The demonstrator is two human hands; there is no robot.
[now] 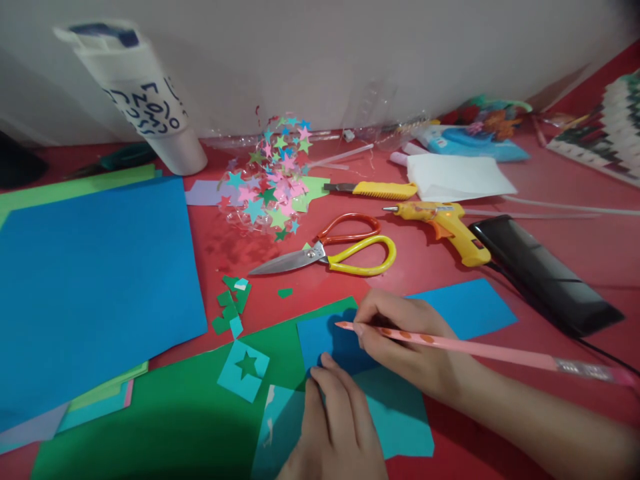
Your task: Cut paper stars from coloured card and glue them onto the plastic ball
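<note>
Right hand (410, 317) pinches pink pencil (487, 349) near its point over blue paper strip (323, 343), likely for control | left hand (337, 417), grasping nothing, rests on strip's near edge, seemingly steadying it | scissors (314, 254) lie beyond strip, perhaps leaving workspace

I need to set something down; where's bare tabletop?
Bare red tabletop shows between the long black case and thin whitish sticks; smaller, between the yellow glue gun and blue paper strip. Overlapping coloured papers crowd the left hand and right hand.

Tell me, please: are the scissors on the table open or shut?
The scissors are shut: their blades lie together, tapering to one tip.
</note>
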